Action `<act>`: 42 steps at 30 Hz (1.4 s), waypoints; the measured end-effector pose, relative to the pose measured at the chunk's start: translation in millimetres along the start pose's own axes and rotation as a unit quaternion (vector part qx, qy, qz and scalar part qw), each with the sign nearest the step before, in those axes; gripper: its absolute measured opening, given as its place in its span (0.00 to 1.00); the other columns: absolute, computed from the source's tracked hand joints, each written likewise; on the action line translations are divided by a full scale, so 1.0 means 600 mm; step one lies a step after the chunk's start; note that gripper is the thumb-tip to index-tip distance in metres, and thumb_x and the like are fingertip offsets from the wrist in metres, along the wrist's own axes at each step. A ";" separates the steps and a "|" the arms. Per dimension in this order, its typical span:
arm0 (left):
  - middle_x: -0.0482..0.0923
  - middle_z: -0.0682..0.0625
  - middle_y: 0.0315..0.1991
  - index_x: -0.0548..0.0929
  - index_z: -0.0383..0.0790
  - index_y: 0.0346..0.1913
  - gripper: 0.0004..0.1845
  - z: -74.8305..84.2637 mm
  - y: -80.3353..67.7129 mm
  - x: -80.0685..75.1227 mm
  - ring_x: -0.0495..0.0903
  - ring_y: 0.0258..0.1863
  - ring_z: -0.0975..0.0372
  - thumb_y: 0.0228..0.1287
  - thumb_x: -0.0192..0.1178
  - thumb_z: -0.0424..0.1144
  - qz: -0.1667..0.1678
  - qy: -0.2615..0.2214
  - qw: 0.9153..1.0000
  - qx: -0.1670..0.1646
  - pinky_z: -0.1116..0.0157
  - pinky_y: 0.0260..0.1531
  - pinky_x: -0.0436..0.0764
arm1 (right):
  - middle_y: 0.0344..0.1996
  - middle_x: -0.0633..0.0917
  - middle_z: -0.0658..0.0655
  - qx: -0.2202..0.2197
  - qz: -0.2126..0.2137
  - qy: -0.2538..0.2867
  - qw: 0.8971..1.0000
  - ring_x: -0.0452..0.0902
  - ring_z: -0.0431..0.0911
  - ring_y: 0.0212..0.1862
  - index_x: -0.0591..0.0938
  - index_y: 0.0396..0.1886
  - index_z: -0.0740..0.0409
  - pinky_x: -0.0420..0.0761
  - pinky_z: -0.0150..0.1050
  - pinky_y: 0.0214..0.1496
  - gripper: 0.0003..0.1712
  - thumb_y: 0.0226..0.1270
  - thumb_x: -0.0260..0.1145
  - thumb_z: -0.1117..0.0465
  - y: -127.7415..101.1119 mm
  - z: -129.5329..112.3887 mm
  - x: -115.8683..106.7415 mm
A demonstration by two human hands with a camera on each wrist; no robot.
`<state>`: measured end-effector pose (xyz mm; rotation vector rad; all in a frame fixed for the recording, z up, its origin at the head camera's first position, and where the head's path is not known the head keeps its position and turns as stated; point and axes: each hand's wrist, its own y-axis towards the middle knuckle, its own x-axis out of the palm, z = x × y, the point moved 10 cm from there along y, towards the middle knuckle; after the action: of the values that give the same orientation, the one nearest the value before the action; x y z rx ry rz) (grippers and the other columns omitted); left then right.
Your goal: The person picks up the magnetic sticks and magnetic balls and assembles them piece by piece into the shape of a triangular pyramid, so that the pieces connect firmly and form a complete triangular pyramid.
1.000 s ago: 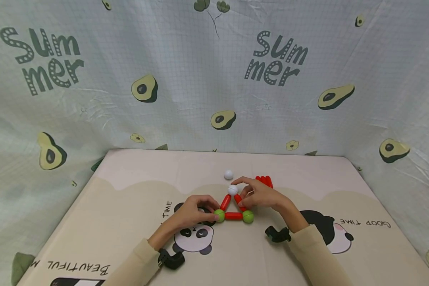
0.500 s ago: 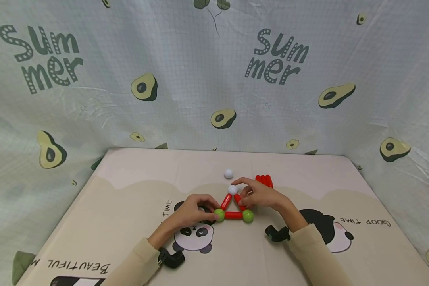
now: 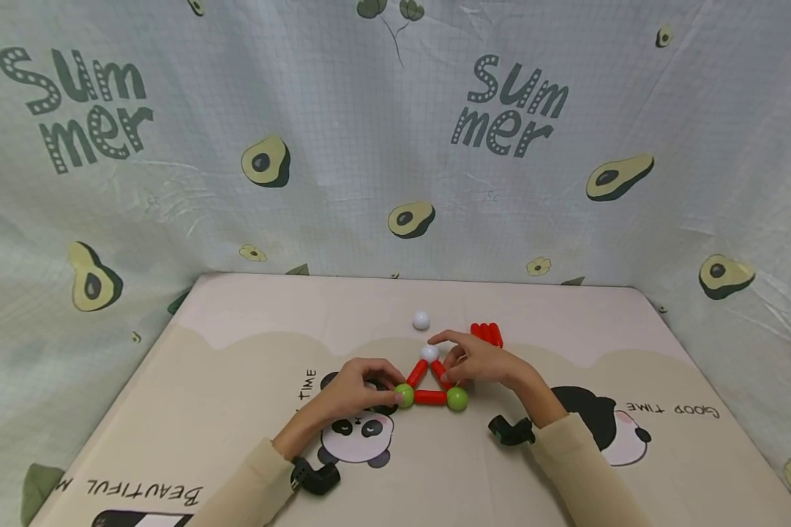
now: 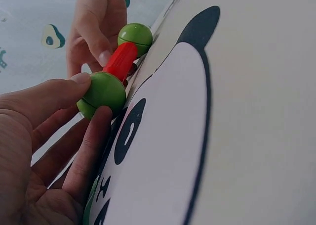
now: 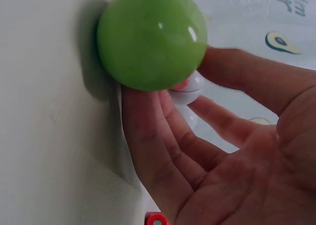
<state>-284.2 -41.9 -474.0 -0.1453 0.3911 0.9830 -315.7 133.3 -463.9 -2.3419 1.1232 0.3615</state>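
Observation:
Three red rods and three balls form a triangle on the table in the head view. My left hand [image 3: 358, 388] pinches the green ball [image 3: 405, 396] at its near left corner between thumb and finger; the left wrist view shows this green ball [image 4: 102, 95] close up. My right hand [image 3: 477, 359] grips the right-side red rod [image 3: 438, 372], with its forefinger reaching to the white ball [image 3: 429, 353] at the top. Another green ball [image 3: 457, 399] marks the near right corner; in the right wrist view this green ball [image 5: 152, 37] hides part of the grip.
A loose white ball [image 3: 421, 320] lies beyond the triangle. Several red rods [image 3: 487, 334] lie side by side behind my right hand; one red rod's end [image 5: 156, 219] shows in the right wrist view. A patterned cloth [image 3: 342, 146] hangs behind the table [image 3: 237, 410].
The triangle's top white ball and my right fingers have shifted very slightly toward the near side. My left hand stays on the same green ball.

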 end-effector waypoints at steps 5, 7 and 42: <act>0.90 0.51 0.43 0.90 0.48 0.48 0.11 0.001 0.000 -0.001 0.84 0.41 0.65 0.63 0.73 0.42 0.005 -0.004 1.000 0.002 0.69 0.45 0.80 | 0.40 0.84 0.57 0.003 0.009 -0.002 1.000 0.80 0.48 0.38 0.71 0.72 0.55 0.84 0.37 0.42 0.34 0.65 0.68 0.65 0.001 0.002 -0.001; 0.90 0.52 0.44 0.90 0.49 0.48 0.11 0.000 0.000 -0.002 0.84 0.42 0.64 0.62 0.73 0.41 0.005 -0.005 1.000 0.000 0.69 0.46 0.80 | 0.40 0.84 0.57 0.003 0.013 -0.001 1.000 0.80 0.48 0.39 0.72 0.71 0.55 0.83 0.37 0.42 0.34 0.65 0.68 0.66 0.001 0.001 -0.001; 0.88 0.53 0.42 0.90 0.49 0.48 0.13 -0.003 -0.004 -0.001 0.83 0.41 0.65 0.60 0.75 0.39 0.004 0.003 1.000 -0.007 0.70 0.44 0.80 | 0.53 0.83 0.71 0.095 0.178 -0.094 0.975 0.83 0.55 0.46 0.74 0.64 0.68 0.88 0.45 0.49 0.25 0.72 0.65 0.62 -0.038 0.059 -0.189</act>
<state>-283.0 -44.7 -475.7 -0.1605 0.3908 0.9940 -368.8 238.2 -435.3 -1.8951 1.4155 0.5650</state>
